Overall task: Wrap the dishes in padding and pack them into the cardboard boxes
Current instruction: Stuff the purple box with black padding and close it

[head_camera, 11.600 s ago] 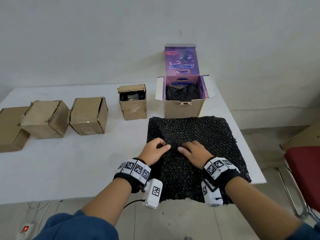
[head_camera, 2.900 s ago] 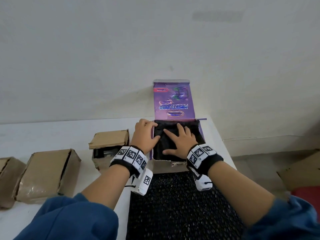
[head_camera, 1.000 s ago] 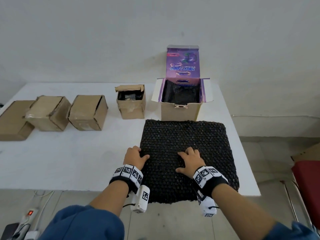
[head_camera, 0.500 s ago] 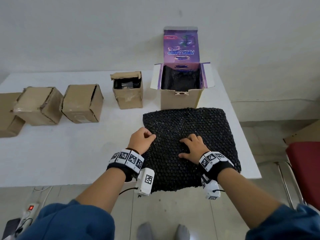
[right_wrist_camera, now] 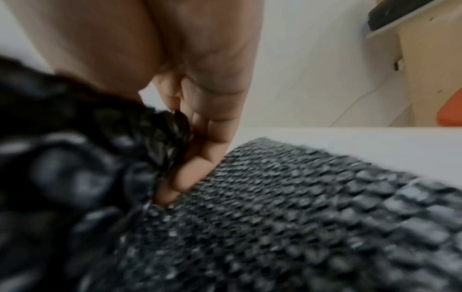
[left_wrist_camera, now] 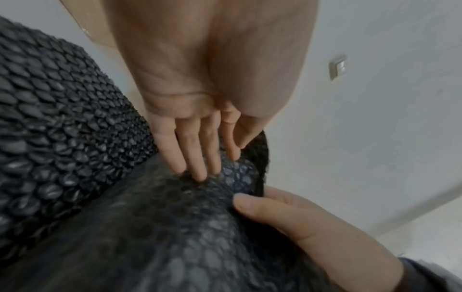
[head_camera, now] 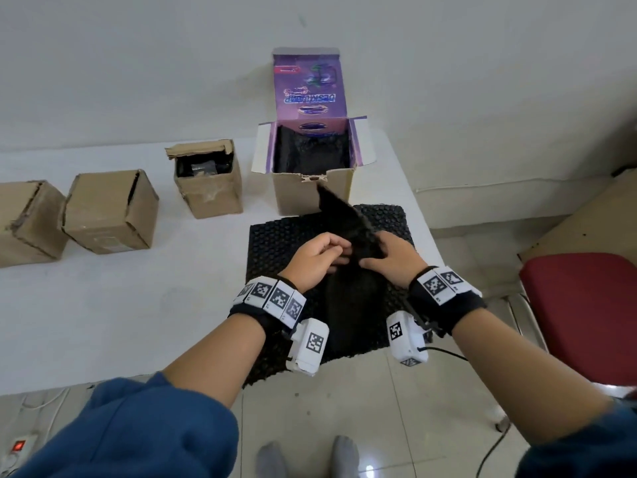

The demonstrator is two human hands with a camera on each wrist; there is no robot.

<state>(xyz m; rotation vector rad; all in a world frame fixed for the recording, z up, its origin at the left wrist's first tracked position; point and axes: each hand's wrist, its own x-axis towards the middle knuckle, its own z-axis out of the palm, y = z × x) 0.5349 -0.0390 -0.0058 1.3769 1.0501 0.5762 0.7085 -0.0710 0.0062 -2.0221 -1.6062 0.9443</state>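
Both hands hold one black bubble-wrap sheet (head_camera: 341,215) lifted off the stack of black bubble wrap (head_camera: 393,219) at the table's near right. My left hand (head_camera: 336,251) pinches the sheet's raised fold, its fingers (left_wrist_camera: 200,158) lying on the sheet (left_wrist_camera: 175,227). My right hand (head_camera: 370,251) grips the same fold, thumb (left_wrist_camera: 262,207) on top and fingers (right_wrist_camera: 190,168) under the sheet (right_wrist_camera: 75,158) against the stack (right_wrist_camera: 300,197). Behind stands an open box with a purple lid (head_camera: 310,194), black wrap inside it. No bare dish shows.
A small open cardboard box (head_camera: 210,188) with dark contents stands left of the purple-lidded one. Two closed cardboard boxes (head_camera: 110,212) (head_camera: 27,222) sit further left on the white table (head_camera: 138,305). A red chair (head_camera: 579,312) stands at the right, past the table's edge.
Half a second ago both hands lay on the flat bubble-wrap stack. Now they have gathered the top sheet and lifted it, so a corner stands up toward the purple-lidded box.
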